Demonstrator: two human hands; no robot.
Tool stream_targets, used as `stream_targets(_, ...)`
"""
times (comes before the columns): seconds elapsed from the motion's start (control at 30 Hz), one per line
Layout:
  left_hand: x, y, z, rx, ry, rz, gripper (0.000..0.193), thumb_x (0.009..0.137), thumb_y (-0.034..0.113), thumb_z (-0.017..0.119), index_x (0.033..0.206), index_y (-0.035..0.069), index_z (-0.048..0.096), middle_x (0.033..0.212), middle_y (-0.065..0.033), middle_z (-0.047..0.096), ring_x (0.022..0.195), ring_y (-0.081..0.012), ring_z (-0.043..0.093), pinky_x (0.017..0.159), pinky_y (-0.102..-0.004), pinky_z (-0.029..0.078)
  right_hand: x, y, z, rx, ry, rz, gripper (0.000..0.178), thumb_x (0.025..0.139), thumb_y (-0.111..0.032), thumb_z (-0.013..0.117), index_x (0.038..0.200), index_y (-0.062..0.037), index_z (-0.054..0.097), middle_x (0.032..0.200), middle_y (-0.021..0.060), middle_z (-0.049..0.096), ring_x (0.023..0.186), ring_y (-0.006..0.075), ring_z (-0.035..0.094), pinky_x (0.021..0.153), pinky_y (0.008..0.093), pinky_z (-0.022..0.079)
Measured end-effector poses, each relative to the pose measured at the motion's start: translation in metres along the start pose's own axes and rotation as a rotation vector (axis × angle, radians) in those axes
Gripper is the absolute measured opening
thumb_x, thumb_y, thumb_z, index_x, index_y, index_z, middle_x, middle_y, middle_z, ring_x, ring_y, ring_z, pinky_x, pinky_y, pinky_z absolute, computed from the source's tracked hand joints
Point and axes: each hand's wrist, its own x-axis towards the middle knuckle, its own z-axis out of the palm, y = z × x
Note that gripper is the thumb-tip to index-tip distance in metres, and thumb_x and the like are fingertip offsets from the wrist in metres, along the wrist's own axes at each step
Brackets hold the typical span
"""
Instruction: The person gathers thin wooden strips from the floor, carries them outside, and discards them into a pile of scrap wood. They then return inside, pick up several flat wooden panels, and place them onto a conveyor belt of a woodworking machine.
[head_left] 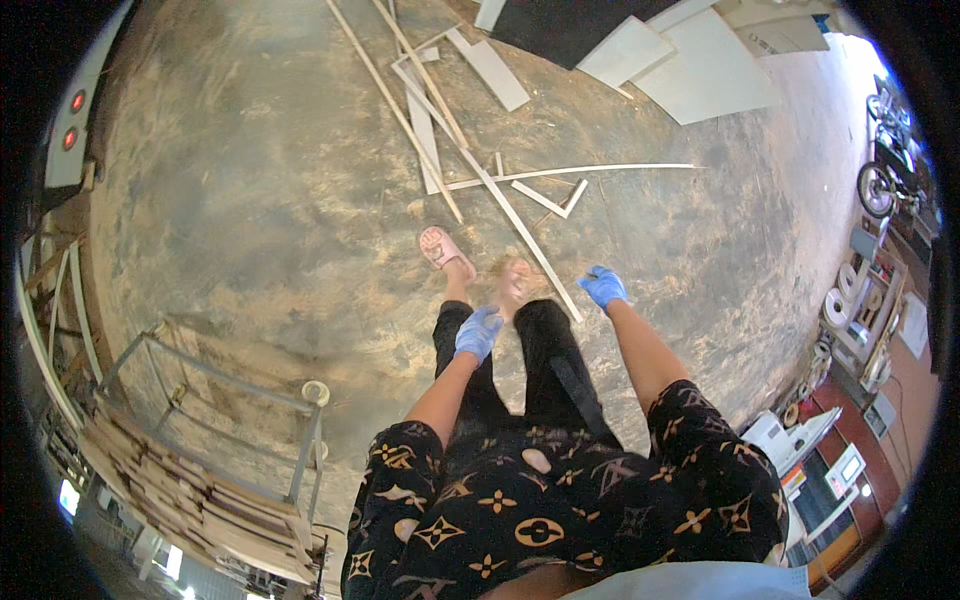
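Woodworking shop, by the look. Bare, dusty concrete floor (250, 180) w/ offcuts all over: long thin wood strips (480, 170) crossing near the top-centre edge, pale board panels (700, 65) at the top-right edge. Metal-frame cart (230, 400) at lower left, stacked w/ cut wood slats (190, 490). Rolls of tape or edging (845, 300) on a rack along the right wall, machine/cabinet w/ panels (820, 470) below it. Bike (885, 150) parked at far right. Person in blue work gloves (478, 333).
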Motion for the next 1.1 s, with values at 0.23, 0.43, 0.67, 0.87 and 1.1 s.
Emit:
stream_targets(0.23,0.147,-0.080,0.074,-0.365,-0.022,-0.022,0.030,0.084,0.021,0.060,0.111,0.007,0.056,0.107,-0.0158,0.061,0.099,-0.0286,0.058,0.085,-0.0343,0.044,0.146,-0.045,0.044,-0.118,0.106,0.138,0.059,0.073,-0.044,0.064,0.123,-0.0136,0.053,0.123,0.0121,0.055,0.113,0.0278,0.053,0.094,0.0391,0.040)
stream_targets(0.43,0.224,-0.077,0.092,-0.497,0.043,0.202,0.025,0.085,0.010,0.056,0.109,0.003,0.056,0.102,-0.0092,0.060,0.095,-0.0180,0.056,0.085,-0.0279,0.042,0.283,-0.064,0.097,-0.287,0.208,0.145,0.054,0.072,-0.041,0.066,0.121,-0.0184,0.055,0.114,0.0101,0.060,0.107,0.0281,0.056,0.090,0.0414,0.043)
stream_targets(0.67,0.247,-0.069,0.076,-0.748,0.053,0.090,0.026,0.087,0.008,0.053,0.111,0.001,0.053,0.106,-0.0072,0.055,0.097,-0.0149,0.050,0.088,-0.0262,0.039,0.398,-0.057,0.169,-0.431,0.400,0.099,0.040,0.070,-0.035,0.067,0.105,-0.0173,0.060,0.103,0.0099,0.062,0.100,0.0287,0.058,0.088,0.0444,0.040)
stream_targets(0.87,0.251,-0.076,0.064,-0.831,0.156,-0.040,0.037,0.085,0.010,0.056,0.120,0.001,0.047,0.111,-0.0094,0.053,0.101,-0.0170,0.050,0.090,-0.0284,0.039,0.379,-0.065,0.171,-0.173,0.419,-0.015,0.034,0.073,-0.033,0.063,0.100,-0.0122,0.059,0.098,0.0135,0.062,0.094,0.0315,0.059,0.088,0.0453,0.040)
stream_targets(1.1,0.257,-0.050,0.048,-0.432,0.173,0.146,0.068,0.073,0.015,0.070,0.129,0.002,0.035,0.116,-0.0134,0.049,0.106,-0.0232,0.049,0.093,-0.0359,0.039,0.211,-0.161,0.126,0.516,0.144,-0.438,0.038,0.073,-0.037,0.070,0.090,-0.0032,0.061,0.076,0.0126,0.063,0.069,0.0291,0.061,0.063,0.0364,0.049)
